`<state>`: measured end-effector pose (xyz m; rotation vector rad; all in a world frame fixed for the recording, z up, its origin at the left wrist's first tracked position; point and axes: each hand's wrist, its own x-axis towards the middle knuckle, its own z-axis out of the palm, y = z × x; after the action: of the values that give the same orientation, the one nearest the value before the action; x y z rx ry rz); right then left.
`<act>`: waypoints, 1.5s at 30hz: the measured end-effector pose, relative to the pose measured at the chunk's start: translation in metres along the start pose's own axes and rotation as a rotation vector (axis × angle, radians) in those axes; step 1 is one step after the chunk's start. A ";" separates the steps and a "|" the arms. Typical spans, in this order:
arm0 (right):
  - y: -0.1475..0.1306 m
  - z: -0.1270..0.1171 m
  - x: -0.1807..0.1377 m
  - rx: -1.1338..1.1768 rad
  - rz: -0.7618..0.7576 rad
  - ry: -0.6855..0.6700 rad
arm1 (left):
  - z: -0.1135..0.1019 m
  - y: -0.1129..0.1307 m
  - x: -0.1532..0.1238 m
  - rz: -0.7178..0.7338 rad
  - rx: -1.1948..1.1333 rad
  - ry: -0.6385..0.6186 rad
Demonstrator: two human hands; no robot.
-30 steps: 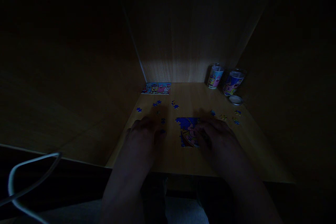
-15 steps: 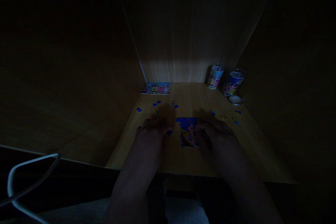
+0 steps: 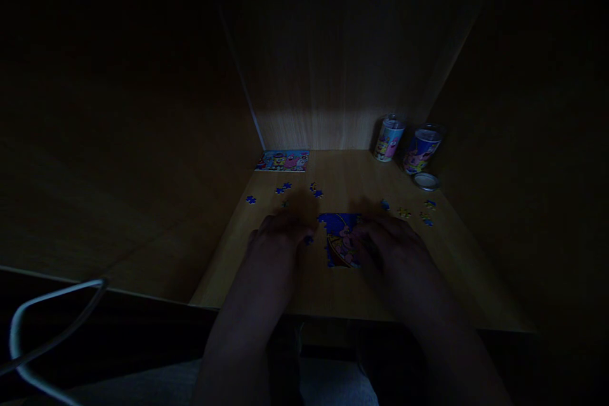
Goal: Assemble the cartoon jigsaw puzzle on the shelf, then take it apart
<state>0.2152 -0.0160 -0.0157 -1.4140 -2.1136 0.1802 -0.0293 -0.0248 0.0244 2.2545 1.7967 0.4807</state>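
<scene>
The scene is very dark. A partly joined blue and pink jigsaw [image 3: 339, 238] lies on the wooden desk [image 3: 333, 292]. My left hand [image 3: 278, 242] rests just left of it, fingers bent, pinching a small blue puzzle piece [image 3: 308, 240] close to the jigsaw's left edge. My right hand [image 3: 391, 244] lies on the jigsaw's right side with its fingers stretched over it, hiding that part.
Loose pieces lie at the back left [image 3: 283, 188], the back middle [image 3: 316, 190] and the right [image 3: 428, 212]. A picture card [image 3: 283, 160] lies by the back wall. Two printed cans [image 3: 389, 137] [image 3: 421, 149] and a lid [image 3: 425, 181] stand back right. A white cable [image 3: 47, 323] loops at the left.
My left hand has slid to the right with the blue piece, from a hand's width off to just beside the jigsaw. My right hand has stayed on the jigsaw.
</scene>
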 end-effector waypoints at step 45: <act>0.004 0.003 0.000 0.024 0.018 0.013 | 0.025 0.012 0.018 0.280 -0.137 0.077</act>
<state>0.2171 -0.0139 -0.0198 -1.4169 -2.0821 0.2031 -0.0054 -0.0095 0.0081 2.4284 1.4351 0.7262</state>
